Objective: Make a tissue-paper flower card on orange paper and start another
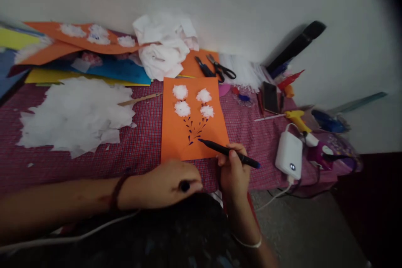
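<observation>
An orange sheet of paper (179,134) lies on the checked cloth in front of me. It carries several white tissue puffs (182,109) and small blue marks below them. My right hand (234,171) is closed round a dark marker (229,150), its tip resting on the sheet by the blue marks. At the sheet's near edge rests my left hand (169,184), fingers curled, holding what looks like the marker's cap (184,185).
A pile of white tissue (75,115) lies left. Coloured paper sheets (94,63) and crumpled tissue (165,48) sit at the back by the wall. Scissors (220,67), a phone (270,97), a yellow glue gun (297,119) and a white power bank (289,154) lie right.
</observation>
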Motion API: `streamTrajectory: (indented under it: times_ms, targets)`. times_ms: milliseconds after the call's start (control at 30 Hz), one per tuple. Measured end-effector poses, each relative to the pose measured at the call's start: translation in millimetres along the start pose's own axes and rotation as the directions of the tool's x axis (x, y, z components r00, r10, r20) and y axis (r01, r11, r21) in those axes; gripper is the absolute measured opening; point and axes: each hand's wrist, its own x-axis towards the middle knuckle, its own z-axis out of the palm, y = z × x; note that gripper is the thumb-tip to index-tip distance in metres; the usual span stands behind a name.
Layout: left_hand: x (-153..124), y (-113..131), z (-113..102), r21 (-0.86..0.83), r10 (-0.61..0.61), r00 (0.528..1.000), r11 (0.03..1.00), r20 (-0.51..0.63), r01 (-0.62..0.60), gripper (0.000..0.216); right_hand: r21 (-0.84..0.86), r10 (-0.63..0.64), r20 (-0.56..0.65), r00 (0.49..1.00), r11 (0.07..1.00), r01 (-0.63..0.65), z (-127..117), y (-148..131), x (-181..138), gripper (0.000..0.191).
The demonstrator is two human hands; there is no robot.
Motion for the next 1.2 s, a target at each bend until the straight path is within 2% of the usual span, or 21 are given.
streamTrajectory:
  times_ms: [67,100,167,233,333,433,500,567,667,733,800,933,1067,1200]
  targets:
    - [8,2,-11,-0.117,-0.243,0.969,0.965,-0.044,0.236,0.029,0.074,-0.019,-0.013,1.000,0.997,0.019,1,-3,4,0.012]
    - [12,3,-16,-0.131,-0.313,0.948,0.943,-0.051,0.305,0.028,0.098,-0.037,-0.008,0.999,0.994,0.038,1,-7,5,0.012]
    - [15,6,-24,-0.062,-0.358,0.932,0.933,-0.061,0.355,0.023,0.112,-0.087,0.039,0.995,0.990,0.082,0,-17,5,0.013]
    - [13,11,-28,0.085,-0.391,0.917,0.914,-0.078,0.397,0.020,0.111,-0.143,0.107,0.984,0.985,0.132,-1,-29,2,0.013]
    - [1,29,-28,0.284,-0.451,0.887,0.841,-0.103,0.461,0.021,0.142,-0.206,0.182,0.962,0.973,0.181,-4,-45,-9,0.011]
    - [-19,49,-25,0.326,-0.473,0.873,0.812,-0.116,0.483,0.024,0.195,-0.200,0.228,0.953,0.968,0.157,-3,-53,-21,0.012]
    - [-37,59,-21,0.204,-0.494,0.860,0.836,-0.125,0.510,0.022,0.222,-0.185,0.268,0.945,0.967,0.127,0,-52,-25,0.014]
    - [-56,67,-16,-0.029,-0.544,0.829,0.838,-0.127,0.545,0.021,0.246,-0.173,0.323,0.930,0.965,0.094,3,-50,-27,0.016]
    - [-81,79,-8,-0.386,-0.626,0.775,0.738,-0.084,0.554,0.034,0.249,-0.139,0.383,0.913,0.968,0.043,8,-45,-32,0.017]
    - [-92,85,-5,-0.489,-0.648,0.758,0.684,-0.069,0.541,0.034,0.211,-0.108,0.414,0.904,0.977,0.021,12,-44,-38,0.016]
    - [-97,86,-6,-0.464,-0.628,0.775,0.709,-0.071,0.531,0.029,0.162,-0.088,0.452,0.887,0.987,0.015,17,-43,-43,0.014]
    - [-101,70,-10,-0.303,-0.512,0.859,0.817,0.007,0.490,0.025,0.112,-0.073,0.507,0.859,0.994,0.019,26,-44,-56,0.010]
    - [-105,57,-10,-0.226,-0.499,0.861,0.831,0.100,0.508,0.024,0.039,0.012,0.536,0.844,0.998,-0.040,29,-43,-68,0.009]
    - [-105,55,-10,-0.155,-0.491,0.857,0.845,0.156,0.512,0.025,-0.040,0.076,0.554,0.829,0.997,-0.065,24,-41,-74,0.008]
